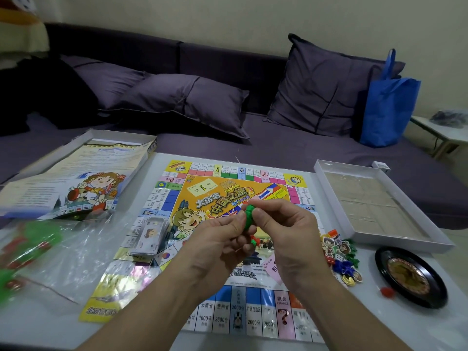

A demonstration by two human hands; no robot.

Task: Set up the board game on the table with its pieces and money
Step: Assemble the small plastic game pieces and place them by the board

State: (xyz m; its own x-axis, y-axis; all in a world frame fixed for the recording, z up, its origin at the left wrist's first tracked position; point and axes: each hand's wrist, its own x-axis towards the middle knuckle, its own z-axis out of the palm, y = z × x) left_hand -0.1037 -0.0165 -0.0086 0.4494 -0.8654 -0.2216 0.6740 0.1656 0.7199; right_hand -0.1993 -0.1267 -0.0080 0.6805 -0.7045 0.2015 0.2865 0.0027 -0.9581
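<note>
Both hands meeting over the board (228, 323), left hand (217, 239) and right hand (286, 224) each pinching the green plastic pieces (247, 216) between thumb and fingertips, grip closed tight on the cluster from either side. Best done by twisting gently, keeping the cluster low over the board so freed bits drop there. More loose tokens (340, 259) just right of the board on the table (50, 323), money stack (149, 234) on its left part, box tray (379, 203) beyond.
</note>
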